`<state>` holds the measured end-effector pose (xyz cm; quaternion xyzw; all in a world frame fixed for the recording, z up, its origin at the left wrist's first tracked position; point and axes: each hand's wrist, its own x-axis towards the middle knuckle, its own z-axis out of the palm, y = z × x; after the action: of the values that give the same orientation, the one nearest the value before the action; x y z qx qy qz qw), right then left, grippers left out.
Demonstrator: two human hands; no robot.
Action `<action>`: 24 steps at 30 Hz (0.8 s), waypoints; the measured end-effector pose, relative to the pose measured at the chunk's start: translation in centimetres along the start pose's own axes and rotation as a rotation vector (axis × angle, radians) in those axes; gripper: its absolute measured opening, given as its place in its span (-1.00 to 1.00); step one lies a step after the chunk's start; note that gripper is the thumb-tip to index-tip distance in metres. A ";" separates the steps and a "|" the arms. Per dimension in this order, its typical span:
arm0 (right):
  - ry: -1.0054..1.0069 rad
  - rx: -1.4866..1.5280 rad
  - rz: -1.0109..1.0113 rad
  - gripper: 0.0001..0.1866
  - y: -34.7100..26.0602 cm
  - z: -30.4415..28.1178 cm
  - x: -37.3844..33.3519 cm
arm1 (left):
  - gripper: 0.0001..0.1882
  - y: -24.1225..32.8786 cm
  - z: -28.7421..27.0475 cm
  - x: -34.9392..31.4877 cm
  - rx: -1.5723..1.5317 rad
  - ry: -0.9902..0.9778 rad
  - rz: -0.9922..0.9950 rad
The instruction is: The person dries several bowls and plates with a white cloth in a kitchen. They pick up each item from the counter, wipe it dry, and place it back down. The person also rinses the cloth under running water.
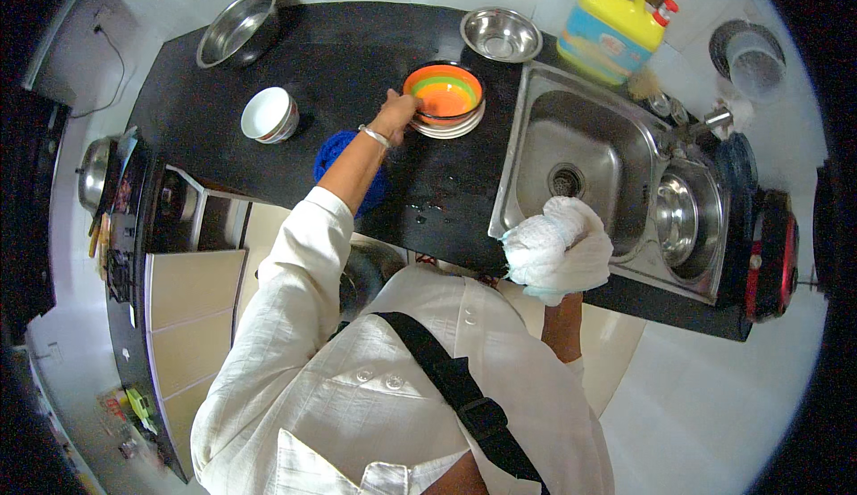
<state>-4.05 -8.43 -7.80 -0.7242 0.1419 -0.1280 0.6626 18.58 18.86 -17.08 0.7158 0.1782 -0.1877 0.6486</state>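
Observation:
My left hand [395,116] reaches over the black counter with its fingers closed on the near-left rim of an orange bowl [451,95] with a green band inside. The bowl sits on a small stack of white plates [457,129]. A bunched white cloth [558,247] is held up by my right hand at the sink's near edge; the cloth covers that hand's fingers, and only the wrist shows below it. Partly under my left forearm lies a blue cloth [334,152]. Stacked white bowls [270,115] stand to its left.
The steel sink [589,142] on the right has a smaller basin with a metal bowl [677,218] in it. Metal basins stand at the back left [239,29] and behind the sink [502,34]. A yellow jug [611,26] and a faucet [710,123] border the sink.

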 end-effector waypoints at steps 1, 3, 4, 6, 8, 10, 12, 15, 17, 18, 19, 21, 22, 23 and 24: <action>0.010 -0.011 0.004 -0.76 0.1 -0.5 -0.1 | -0.03 -0.3 0.9 0.5 -0.021 0.163 -0.013; 0.038 -0.036 0.009 -0.76 0.2 -1.4 -0.2 | -0.05 -0.2 0.6 1.4 -0.104 0.135 -0.030; 0.050 -0.051 0.013 -0.75 0.1 -1.8 -0.3 | -0.08 -0.3 0.6 1.8 -0.130 0.152 -0.025; 0.068 -0.074 0.018 -0.75 0.1 -2.4 -0.3 | -0.03 -0.3 -0.5 2.7 -0.296 -0.042 0.000; 0.099 -0.097 0.024 -0.75 0.2 -3.1 -0.3 | -0.04 0.5 -0.3 2.4 -0.359 -0.063 -0.002; 0.151 -0.138 0.030 -0.75 0.2 -4.0 -0.4 | -0.10 5.1 2.8 -3.6 -0.312 0.070 -0.031; 0.182 -0.187 0.035 -0.74 -0.1 -4.4 -0.3 | -0.15 4.9 3.3 -4.4 -0.386 0.106 0.098; 0.234 -0.289 0.025 -0.74 -0.2 -5.1 0.2 | -0.06 4.8 2.7 -6.1 -0.402 0.006 0.266; 0.296 -0.360 -0.048 -0.75 1.1 -6.0 0.6 | -0.07 6.0 3.7 -7.7 -0.371 -0.093 0.193; 0.335 -0.391 -0.104 -0.77 2.2 -6.7 0.9 | -0.08 6.9 4.5 -8.8 -0.353 -0.144 0.158; 0.396 -0.474 -0.100 -0.79 3.1 -7.3 1.4 | -0.10 8.1 6.3 -10.9 -0.408 -0.172 0.116; 0.433 -0.496 -0.107 -0.80 3.1 -8.0 1.8 | -0.09 8.1 7.8 -11.6 -0.386 -0.279 0.051; 0.415 -0.435 -0.116 -0.79 2.7 -8.6 1.8 | -0.09 8.0 8.6 -11.9 -0.373 -0.334 0.018; 0.406 -0.375 -0.123 -0.78 1.7 -9.1 1.8 | -0.09 8.1 9.7 -12.4 -0.350 -0.402 -0.028; 0.393 -0.314 -0.129 -0.77 0.9 -9.5 1.7 | -0.09 7.8 10.7 -12.6 -0.352 -0.480 -0.053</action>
<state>-6.04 -17.95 -7.82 -0.7869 0.2395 -0.2846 0.4924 11.18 7.33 -5.03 0.5227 0.0680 -0.3347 0.7811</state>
